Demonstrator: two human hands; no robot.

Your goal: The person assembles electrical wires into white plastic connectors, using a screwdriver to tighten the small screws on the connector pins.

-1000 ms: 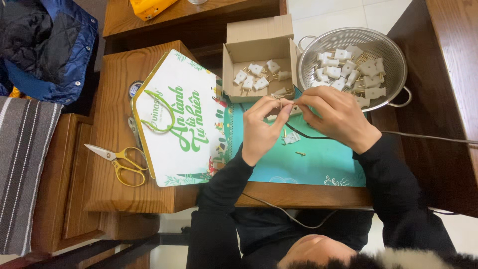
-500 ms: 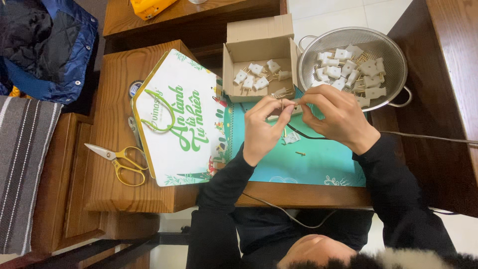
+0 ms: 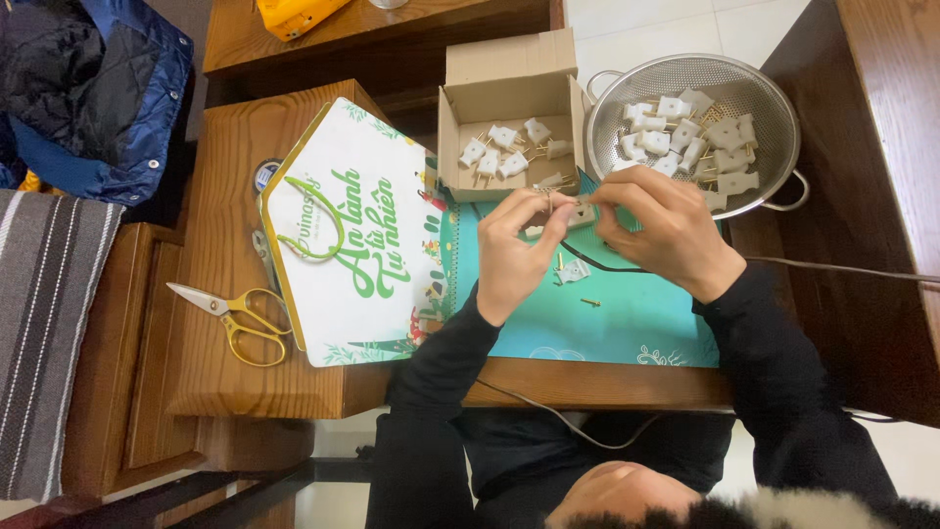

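Small white plug piece (image 3: 580, 214), centre of frame just above the teal mat (image 3: 627, 318), pinched between both hands. Left hand (image 3: 517, 257) comes up from below, thumb + forefinger closed on a tiny metal bit at the piece's left end; looks like a prong or screw, too small to tell. Right hand (image 3: 664, 233) curls over from the right, fingers closed on the plug piece itself, w/ a thin black cord (image 3: 607, 264) running under it across the mat.

Step in hand, as I judge it: fitting a metal part into the plug body, mid-assembly, not seated yet. Next move calls for fine alignment — steady the body w/ right hand, push or turn the metal bit straight in w/ left, no slip.

On the mat just below the hands: another white plug part (image 3: 573, 271) and a small brass screw (image 3: 590, 303), apart from each other. Above the hands, an open cardboard box (image 3: 507, 73) w/ several white plugs inside; to its right, a metal colander (image 3: 759, 93) holding more of them. Left of the mat, touching it, a house-shaped white & green board (image 3: 343, 235). Further left on the wooden tabletop (image 3: 211, 382), yellow-handled scissors (image 3: 230, 315). Blue jacket (image 3: 98, 88) upper left corner.
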